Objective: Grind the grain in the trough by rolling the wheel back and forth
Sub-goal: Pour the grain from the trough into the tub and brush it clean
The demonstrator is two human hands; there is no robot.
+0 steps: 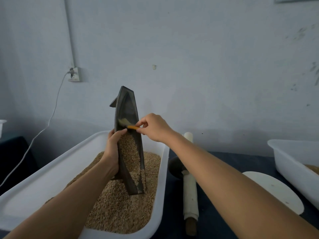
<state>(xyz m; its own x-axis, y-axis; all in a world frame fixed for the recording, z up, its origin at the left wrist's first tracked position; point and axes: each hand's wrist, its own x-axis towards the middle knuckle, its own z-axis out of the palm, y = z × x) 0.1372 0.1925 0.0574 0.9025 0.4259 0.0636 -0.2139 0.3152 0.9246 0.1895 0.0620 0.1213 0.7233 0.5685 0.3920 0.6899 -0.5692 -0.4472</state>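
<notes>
The dark boat-shaped trough (127, 111) stands almost upright, its lower end in the grain (119, 209) of a white tub (41, 185). Grain slides down inside the trough and spills from its lower end. My left hand (112, 149) grips the trough's left edge at mid-height. My right hand (153, 127) pinches a small brush with an orange handle (133, 127), its bristles inside the trough. The grinding wheel (175, 167), dark and round on a white-wrapped axle (189, 192), lies on the dark table to the right of the tub.
A round white disc (269, 190) lies on the table at right. Another white tub (293, 163) with some grain stands at the far right. A wall socket (74, 74) with a white cable hangs at the left. A pale wall is close behind.
</notes>
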